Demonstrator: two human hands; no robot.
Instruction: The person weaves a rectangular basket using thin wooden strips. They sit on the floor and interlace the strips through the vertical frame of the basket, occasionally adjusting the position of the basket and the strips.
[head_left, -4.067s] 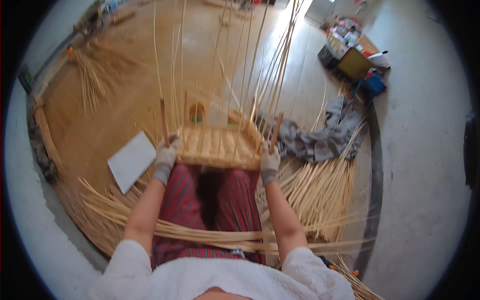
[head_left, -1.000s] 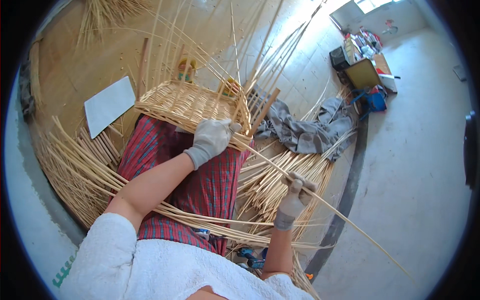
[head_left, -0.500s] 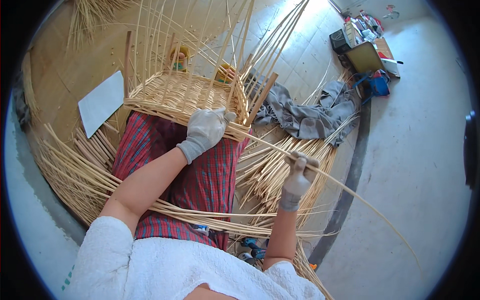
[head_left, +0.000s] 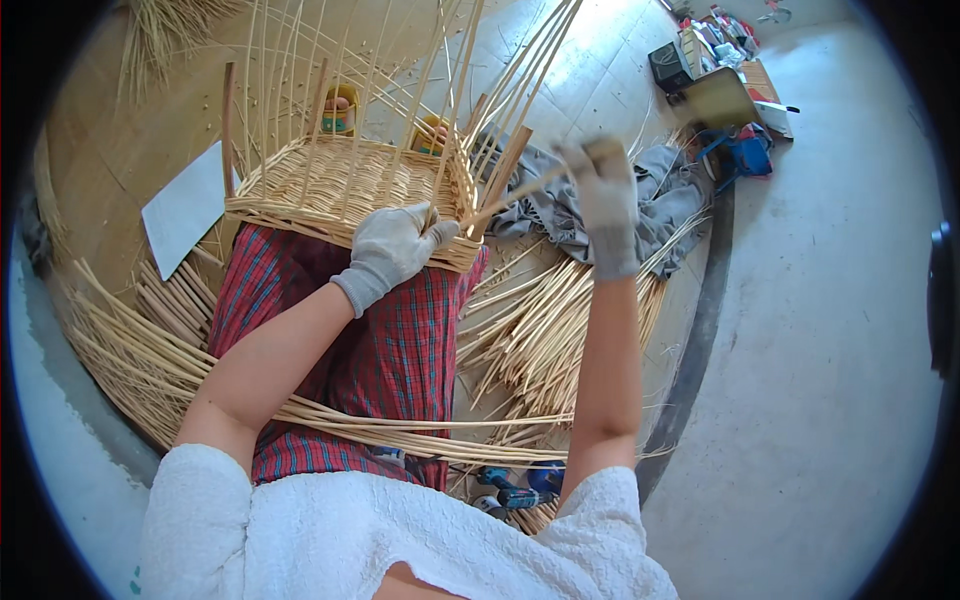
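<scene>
Basket [head_left: 330, 180]: on the lap [head_left: 410, 335]; base woven, low sides begun;
Uprights [head_left: 470, 60]: bare above; side weaving looks unfinished;
Left hand [head_left: 388, 248]: fingers pinching the near rim;
Right hand [head_left: 602, 190]: blurred; fingers around a cane [head_left: 500, 206]

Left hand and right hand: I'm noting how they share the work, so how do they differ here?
The left hand is at the near edge of the woven basket; the right hand is out to the basket's right, holding a cane strand. The left hand looks fairly sharp, the right hand blurred. The left hand's fingers point rightward, the right hand's away from the person. Both wear pale gloves.
</scene>
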